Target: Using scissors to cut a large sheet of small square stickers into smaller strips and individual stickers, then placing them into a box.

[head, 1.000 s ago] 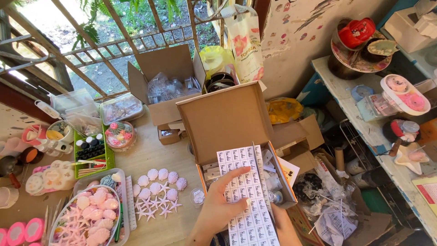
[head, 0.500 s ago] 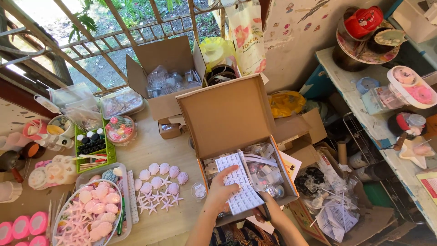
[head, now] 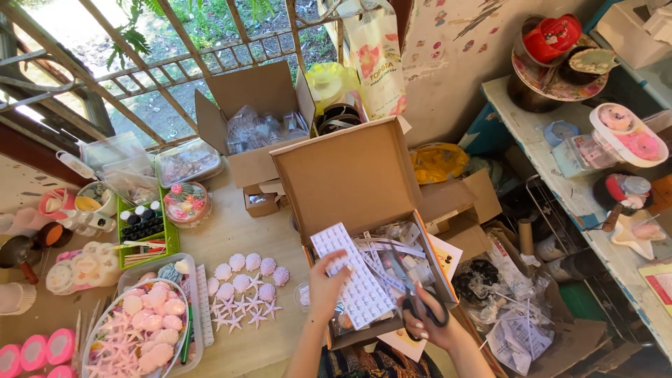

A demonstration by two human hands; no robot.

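Observation:
My left hand (head: 326, 285) grips a white sheet of small printed stickers (head: 357, 276) by its left edge, holding it tilted over an open cardboard box (head: 353, 175). My right hand (head: 428, 323) holds black-handled scissors (head: 413, 297) with the blades pointing up into the box. Inside the box lie paper strips and clear packets (head: 402, 248), partly hidden by the sheet.
Pink shell and star casts (head: 245, 283) lie on the wooden table left of the box, beside a clear tub of more casts (head: 143, 332). A second open box (head: 255, 129) stands behind. A green tray of bottles (head: 143, 227) sits at the left. Cluttered shelves (head: 581, 140) are at the right.
The sticker sheet has been lifted and tilted up to the left out of the box. My right hand has come into view holding the scissors.

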